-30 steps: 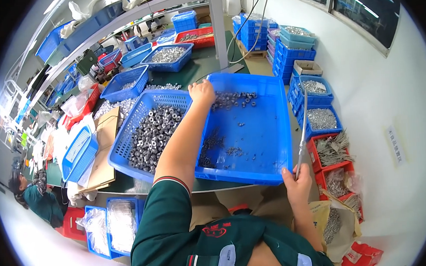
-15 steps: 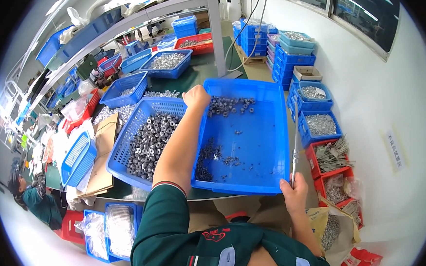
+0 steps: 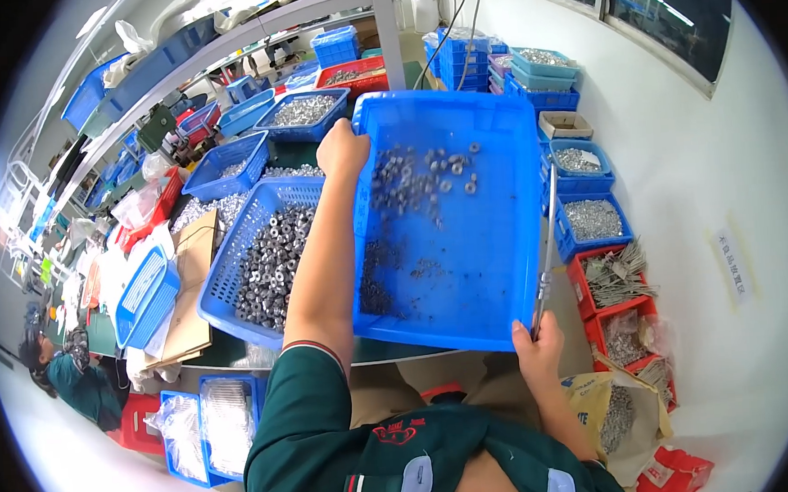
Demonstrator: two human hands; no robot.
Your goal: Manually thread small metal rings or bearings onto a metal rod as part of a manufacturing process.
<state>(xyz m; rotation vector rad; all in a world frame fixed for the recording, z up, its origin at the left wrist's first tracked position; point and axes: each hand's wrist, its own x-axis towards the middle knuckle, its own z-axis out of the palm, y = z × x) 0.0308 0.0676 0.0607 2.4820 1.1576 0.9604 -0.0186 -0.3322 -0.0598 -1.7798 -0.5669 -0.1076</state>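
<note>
Both hands hold a blue plastic tray [image 3: 468,277], tilted with its far side raised. My left hand [image 3: 344,150] is closed on its far left rim. At the near right corner my right hand [image 3: 539,353] grips the tray's edge, thumb on top, together with a slim metal rod-like tool [image 3: 548,237] lying along the right wall. Dark metal nuts or ring-shaped parts [image 3: 408,175] lie in the tray's upper left, some blurred by motion. Small dark bits [image 3: 375,288] gather at its lower left. A blue perforated basket [image 3: 222,303] full of similar dark parts stands left, partly behind my left forearm.
More blue baskets [image 3: 309,116] of silvery parts and a red tray [image 3: 347,73] stand farther back. Stacked blue crates [image 3: 591,220] and red bins [image 3: 614,297] line the right wall. Cardboard [image 3: 189,290] lies left on the table. A person [image 3: 82,382] sits at far left.
The tray has risen and its far side has tipped up. The dark parts in it have slid and spread toward me. Both hands keep their hold.
</note>
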